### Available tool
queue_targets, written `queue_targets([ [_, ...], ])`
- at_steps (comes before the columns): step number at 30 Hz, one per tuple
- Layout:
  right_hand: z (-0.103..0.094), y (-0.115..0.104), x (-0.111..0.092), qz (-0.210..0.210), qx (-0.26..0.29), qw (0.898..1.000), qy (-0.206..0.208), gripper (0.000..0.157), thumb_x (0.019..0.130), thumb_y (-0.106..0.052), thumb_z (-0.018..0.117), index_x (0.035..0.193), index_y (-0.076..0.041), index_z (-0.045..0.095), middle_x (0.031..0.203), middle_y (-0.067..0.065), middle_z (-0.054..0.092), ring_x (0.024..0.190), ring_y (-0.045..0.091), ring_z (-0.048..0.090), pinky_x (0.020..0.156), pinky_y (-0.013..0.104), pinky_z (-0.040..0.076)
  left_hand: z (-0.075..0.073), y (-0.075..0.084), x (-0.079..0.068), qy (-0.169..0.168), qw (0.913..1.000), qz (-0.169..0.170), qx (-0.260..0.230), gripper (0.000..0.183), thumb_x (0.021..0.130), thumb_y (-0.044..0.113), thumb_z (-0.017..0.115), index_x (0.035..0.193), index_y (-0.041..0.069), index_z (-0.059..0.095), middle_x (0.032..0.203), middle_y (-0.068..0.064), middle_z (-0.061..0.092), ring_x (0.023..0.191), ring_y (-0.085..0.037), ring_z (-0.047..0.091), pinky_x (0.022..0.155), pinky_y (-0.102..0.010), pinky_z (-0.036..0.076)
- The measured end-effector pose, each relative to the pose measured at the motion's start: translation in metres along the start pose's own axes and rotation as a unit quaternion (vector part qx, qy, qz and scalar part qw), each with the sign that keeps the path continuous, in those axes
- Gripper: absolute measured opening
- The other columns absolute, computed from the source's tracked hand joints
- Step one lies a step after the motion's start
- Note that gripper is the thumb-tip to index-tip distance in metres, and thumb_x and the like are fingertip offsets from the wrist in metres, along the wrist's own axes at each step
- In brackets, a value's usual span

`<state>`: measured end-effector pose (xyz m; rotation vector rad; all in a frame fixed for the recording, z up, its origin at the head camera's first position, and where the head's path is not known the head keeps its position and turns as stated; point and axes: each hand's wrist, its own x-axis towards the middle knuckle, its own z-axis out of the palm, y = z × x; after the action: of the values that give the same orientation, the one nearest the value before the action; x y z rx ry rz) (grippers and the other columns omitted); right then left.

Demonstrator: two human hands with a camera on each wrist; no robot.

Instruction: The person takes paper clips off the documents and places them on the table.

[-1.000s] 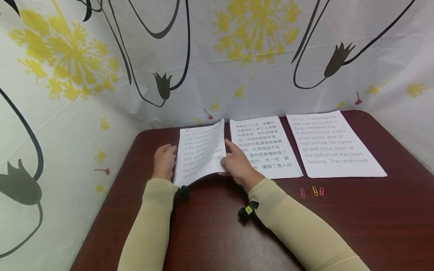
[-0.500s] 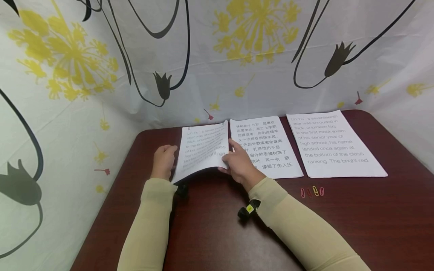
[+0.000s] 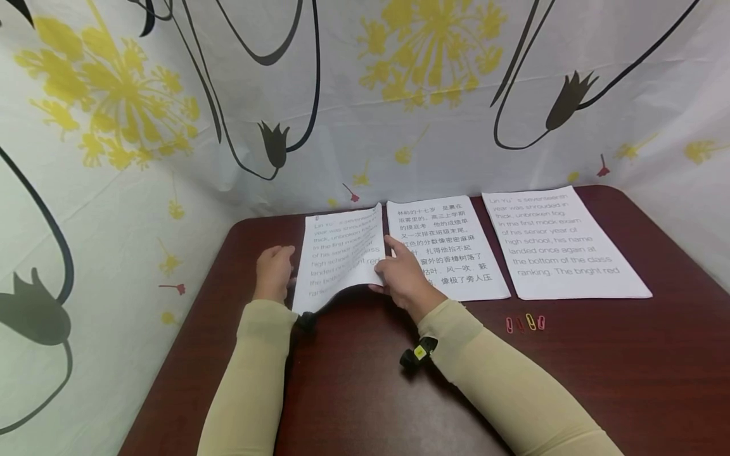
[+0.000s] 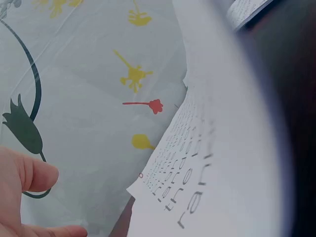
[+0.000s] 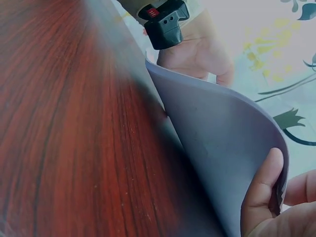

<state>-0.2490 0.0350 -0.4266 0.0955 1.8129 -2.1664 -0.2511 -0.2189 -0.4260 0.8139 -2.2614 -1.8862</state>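
A stack of printed sheets [image 3: 342, 253] with English text lies at the left of the table, its right side lifted and bowed. My right hand [image 3: 403, 275] pinches its right edge; the right wrist view has the fingers [image 5: 264, 190] on both faces of the bent stack [image 5: 212, 118]. Beside the left edge is my left hand [image 3: 274, 272], with thumb and finger [image 4: 59, 231] spread apart and nothing between them in the left wrist view. Near the stack's top left corner sits a small paper clip [image 3: 317, 218].
To the right lie a stack with Chinese text [image 3: 445, 253] and another with English text [image 3: 559, 247]. Several coloured paper clips [image 3: 531, 322] rest in front of them on the dark red table [image 3: 365, 392]. A patterned white curtain [image 3: 342, 114] hangs behind.
The right hand and the lifted right side of the stack have shifted slightly right. The near edge rose and bowed, then its left corner came down again. The left hand moved slightly left.
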Motion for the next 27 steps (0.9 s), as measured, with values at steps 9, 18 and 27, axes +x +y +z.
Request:
queue_targets([
  [9,0.0,0.001,-0.001,0.001,-0.034,0.999,0.014,0.085,0.092,0.008,0.047,0.169,-0.023,0.027,0.131,0.018,0.062,0.098,0.025,0.069,0.07,0.037,0.064,0.0,0.001,0.001,-0.017,0.9997,-0.014,-0.012,0.069,0.107,0.037,0.054,0.167,0.013,0.029,0.152,-0.012,0.053,0.119,-0.029,0.063,0.09,-0.035,0.057],
  [18,-0.001,0.001,-0.001,0.003,-0.036,0.999,0.017,0.086,0.091,0.008,0.047,0.168,-0.024,0.028,0.13,0.018,0.063,0.1,0.026,0.069,0.069,0.037,0.064,0.003,0.002,0.004,-0.048,0.9987,-0.006,0.019,0.071,0.107,0.036,0.052,0.169,0.011,0.025,0.169,-0.012,0.035,0.149,-0.03,0.042,0.128,-0.049,0.03],
  [27,-0.001,0.001,-0.001,0.0,-0.044,0.999,0.015,0.086,0.09,0.009,0.047,0.168,-0.022,0.029,0.131,0.017,0.063,0.099,0.026,0.071,0.068,0.036,0.064,0.003,-0.004,0.011,-0.082,0.9961,0.003,0.032,0.074,0.107,0.026,0.055,0.171,0.025,0.019,0.176,-0.006,0.021,0.146,-0.029,0.041,0.128,-0.049,0.027],
])
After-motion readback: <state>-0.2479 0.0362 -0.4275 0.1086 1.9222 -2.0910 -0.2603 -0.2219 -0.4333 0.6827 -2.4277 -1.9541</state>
